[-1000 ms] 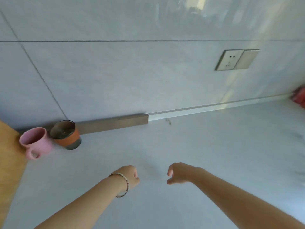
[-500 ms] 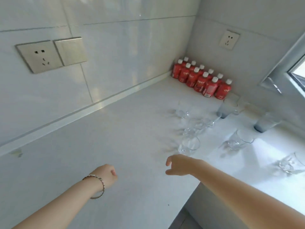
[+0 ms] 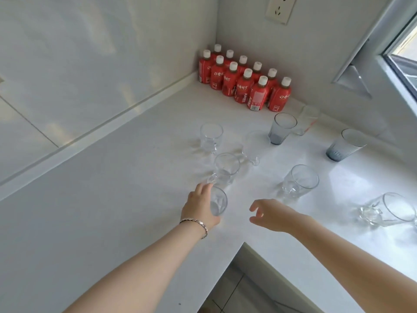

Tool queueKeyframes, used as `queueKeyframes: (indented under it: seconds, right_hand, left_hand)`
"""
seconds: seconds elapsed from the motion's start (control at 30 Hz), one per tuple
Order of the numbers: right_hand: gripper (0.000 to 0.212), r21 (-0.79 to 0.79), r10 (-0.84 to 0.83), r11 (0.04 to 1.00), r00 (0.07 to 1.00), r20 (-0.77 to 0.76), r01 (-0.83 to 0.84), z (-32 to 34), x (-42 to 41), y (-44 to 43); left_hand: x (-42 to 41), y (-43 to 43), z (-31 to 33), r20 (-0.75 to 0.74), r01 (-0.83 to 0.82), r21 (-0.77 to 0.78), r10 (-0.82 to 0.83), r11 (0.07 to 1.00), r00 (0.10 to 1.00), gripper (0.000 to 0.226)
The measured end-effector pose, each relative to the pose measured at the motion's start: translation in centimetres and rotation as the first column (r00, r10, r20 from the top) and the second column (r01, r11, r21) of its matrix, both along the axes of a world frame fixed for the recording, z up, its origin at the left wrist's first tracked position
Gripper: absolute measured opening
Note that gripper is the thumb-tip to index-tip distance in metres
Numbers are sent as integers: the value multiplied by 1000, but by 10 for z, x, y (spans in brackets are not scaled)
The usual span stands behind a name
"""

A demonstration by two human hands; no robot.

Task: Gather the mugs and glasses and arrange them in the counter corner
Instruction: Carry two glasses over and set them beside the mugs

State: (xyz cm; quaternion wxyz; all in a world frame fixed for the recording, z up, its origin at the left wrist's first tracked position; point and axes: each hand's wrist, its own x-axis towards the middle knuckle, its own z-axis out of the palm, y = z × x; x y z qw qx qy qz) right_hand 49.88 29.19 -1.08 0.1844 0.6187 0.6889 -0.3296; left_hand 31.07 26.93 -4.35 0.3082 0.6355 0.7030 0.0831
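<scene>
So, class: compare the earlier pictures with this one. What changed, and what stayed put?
The view swung right, from the mugs to the corner. The left hand reached forward and closed around the nearest clear glass. The right hand opened, empty. The red bottles and the other glasses stayed put.

1. Lit brightly by daylight from the window (image 3: 404,53) at the upper right.
2. Washed out to near white on the counter (image 3: 112,199), strongest at the right side.
3. Cast only soft, pale shadows beside the clear glasses (image 3: 301,180), toward the left.
4. Showed faint warm reflections on the glossy wall tiles (image 3: 90,64).
5. Bent straight lines near the edges, as from a wide lens.
6. Stayed slightly soft overall, with compression blur on the red bottles (image 3: 243,84).
</scene>
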Motion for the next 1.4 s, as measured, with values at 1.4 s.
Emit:
queueKeyframes:
  seconds: [1.4]
  right_hand:
    - [89, 266, 636, 768, 643, -428, -583, 21, -466, -267]
  left_hand:
    - [-408, -444, 40, 173, -940, 205, 935, 274, 311, 79]
